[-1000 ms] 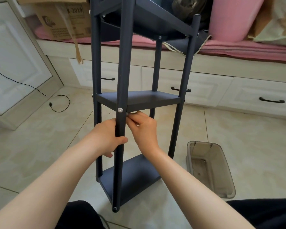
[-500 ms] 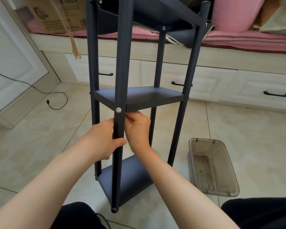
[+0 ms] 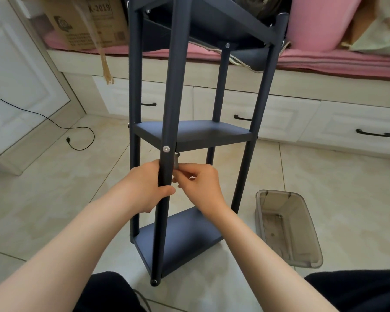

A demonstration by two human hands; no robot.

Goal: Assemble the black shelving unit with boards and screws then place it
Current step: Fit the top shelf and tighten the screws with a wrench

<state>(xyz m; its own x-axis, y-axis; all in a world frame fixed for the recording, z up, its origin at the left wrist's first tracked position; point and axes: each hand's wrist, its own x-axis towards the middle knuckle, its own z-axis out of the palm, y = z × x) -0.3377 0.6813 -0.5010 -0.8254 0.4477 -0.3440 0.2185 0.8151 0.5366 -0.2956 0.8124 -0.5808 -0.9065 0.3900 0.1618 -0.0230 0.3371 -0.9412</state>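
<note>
While left hand [image 3: 144, 190] wraps near front post [image 3: 167, 176] below middle board [image 3: 196, 135], right hand [image 3: 200, 185] pinches small metal tool [image 3: 176, 162] just under board's front corner, beside silver screw [image 3: 166, 149]. Black shelving unit [image 3: 263, 122] stands upright on tiled floor [image 3: 54, 199], bottom board [image 3: 180, 239] between knees. Clear plastic bin [image 3: 288, 230] near, right. Drawers [image 3: 351, 129] behind; black cable [image 3: 77, 131] left.

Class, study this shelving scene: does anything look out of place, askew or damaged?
Nothing looks damaged. The black shelving unit stands with its nearest post slanted, possibly lens effect. A strip of tape dangles off the cardboard box.
</note>
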